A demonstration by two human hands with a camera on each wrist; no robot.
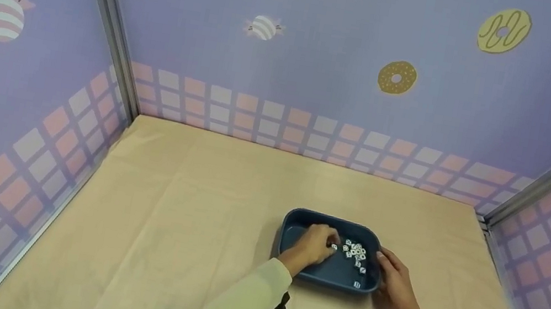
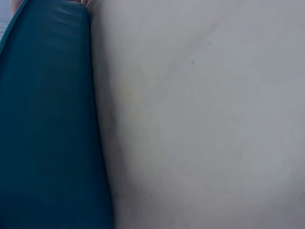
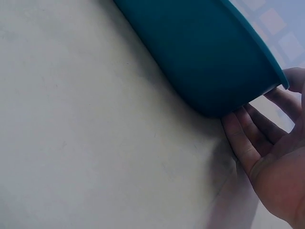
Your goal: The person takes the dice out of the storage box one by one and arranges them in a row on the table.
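Observation:
A dark blue rectangular tray (image 1: 326,272) with rounded corners stands on the cloth-covered table. Several white dice (image 1: 357,252) with dark pips lie clustered in its right half, and a lone die (image 1: 356,284) sits near the front right corner. Reaching in over the near left side, my left hand (image 1: 315,244) has curled fingers and pinches a die (image 1: 334,247) at its fingertips. My right hand (image 1: 397,281) holds the tray's right end, thumb at the rim. In the right wrist view its fingers (image 3: 240,138) touch the lower outer wall. The left wrist view shows mostly the tray's outer wall (image 2: 52,119).
Beige cloth (image 1: 174,227) with faint creases covers the table. Purple panels with a checked border (image 1: 270,117) enclose the back and both sides, joined by metal posts (image 1: 113,21) at the corners.

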